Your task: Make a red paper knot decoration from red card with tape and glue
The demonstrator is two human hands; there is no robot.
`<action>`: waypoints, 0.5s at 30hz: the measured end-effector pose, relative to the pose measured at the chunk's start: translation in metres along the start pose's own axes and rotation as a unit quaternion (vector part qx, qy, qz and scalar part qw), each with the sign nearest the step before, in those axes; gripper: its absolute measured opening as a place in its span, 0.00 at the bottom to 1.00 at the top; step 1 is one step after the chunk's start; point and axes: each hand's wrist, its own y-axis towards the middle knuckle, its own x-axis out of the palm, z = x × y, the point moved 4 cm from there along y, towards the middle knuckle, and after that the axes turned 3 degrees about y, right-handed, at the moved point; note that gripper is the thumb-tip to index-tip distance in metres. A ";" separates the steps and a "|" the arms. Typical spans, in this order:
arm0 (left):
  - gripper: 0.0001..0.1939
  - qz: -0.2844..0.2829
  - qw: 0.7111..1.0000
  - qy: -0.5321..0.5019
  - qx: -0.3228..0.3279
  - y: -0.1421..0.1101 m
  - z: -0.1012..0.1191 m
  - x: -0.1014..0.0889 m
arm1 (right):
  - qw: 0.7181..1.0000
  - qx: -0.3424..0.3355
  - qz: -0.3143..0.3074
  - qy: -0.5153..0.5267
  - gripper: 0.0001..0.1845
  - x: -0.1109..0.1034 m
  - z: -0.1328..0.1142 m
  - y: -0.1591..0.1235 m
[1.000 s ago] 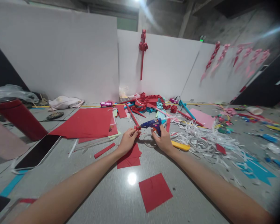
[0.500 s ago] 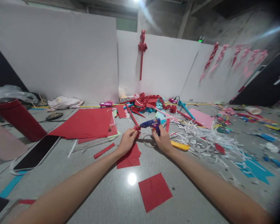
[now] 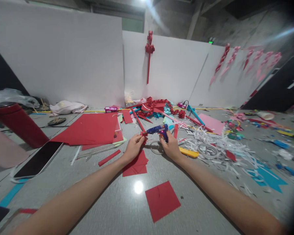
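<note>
Between the fingertips of my left hand is a small folded red paper piece. My right hand is wrapped round the handle of a blue hot glue gun, which shows a small red light. Its nozzle points left and meets the red paper piece, or nearly so; I cannot tell which. Under my left hand lie red paper squares, and a single red square rests closer to me. A yellow-handled cutter is beside my right wrist.
Large red paper sheets, a phone and a red bottle stand or lie at left. White paper shreds and a tape roll spread at right. A red paper ornament hangs on the white board.
</note>
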 end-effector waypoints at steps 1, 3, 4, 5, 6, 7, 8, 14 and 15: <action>0.19 0.000 1.000 -0.001 -0.001 0.000 0.000 0.000 | 1.000 0.000 -0.001 -0.002 0.23 0.000 0.000 0.000; 0.19 0.001 1.000 -0.002 -0.002 0.000 0.000 0.000 | 1.000 0.001 -0.003 -0.004 0.23 0.000 0.000 0.000; 0.20 0.001 1.000 -0.002 0.000 0.000 0.000 0.000 | 1.000 0.001 -0.003 -0.005 0.22 0.000 0.001 0.000; 0.20 0.001 1.000 -0.002 0.002 0.000 0.000 0.000 | 1.000 0.001 -0.003 -0.006 0.22 0.000 0.001 0.000; 0.20 0.001 1.000 -0.002 0.003 0.000 0.000 0.000 | 1.000 0.002 -0.004 -0.005 0.22 0.000 0.001 0.000; 0.19 0.002 1.000 -0.001 0.004 0.000 0.001 0.000 | 1.000 0.002 -0.004 -0.004 0.22 0.000 0.002 0.000; 0.19 0.003 1.000 -0.001 0.005 0.000 0.001 0.000 | 1.000 0.002 -0.005 -0.001 0.22 0.000 0.002 0.000; 0.20 0.007 1.000 -0.001 0.004 0.000 0.001 -0.001 | 1.000 0.013 -0.006 0.007 0.22 0.000 0.002 -0.001; 0.20 0.008 1.000 -0.004 0.003 0.000 0.000 -0.001 | 1.000 0.013 -0.005 0.008 0.21 0.000 0.001 -0.001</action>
